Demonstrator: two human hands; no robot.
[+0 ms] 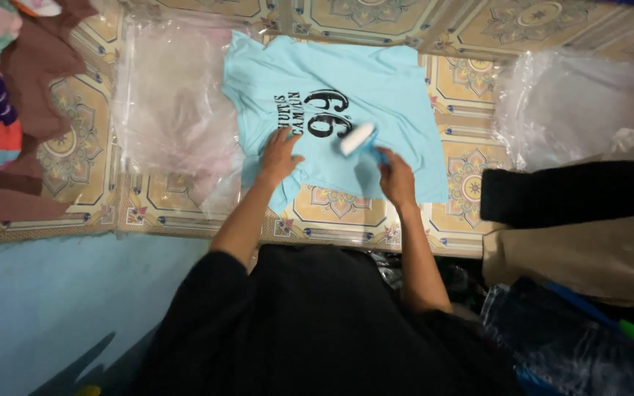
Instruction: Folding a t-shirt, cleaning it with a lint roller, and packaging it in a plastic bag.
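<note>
A light blue T-shirt with a black print is laid flat, front up, on the patterned tiled floor, its hem towards the person. The left hand is spread flat, palm down, on the lower left part of the shirt; judged from its position, the cloth is pinned there so that it does not drag or wrinkle. The right hand is closed around the blue handle of a lint roller, whose white roll is pressed against the shirt just below the print, between the two hands. The roller is held at a slant, so that its roll lies along the fabric.

Just beside the shirt on the left, a pile of clear plastic bags is spread on the floor, and a second crumpled heap of clear plastic lies well apart on the right. Folded black and beige garments are stacked at the right edge, and brown and multicoloured cloth lies at the far left.
</note>
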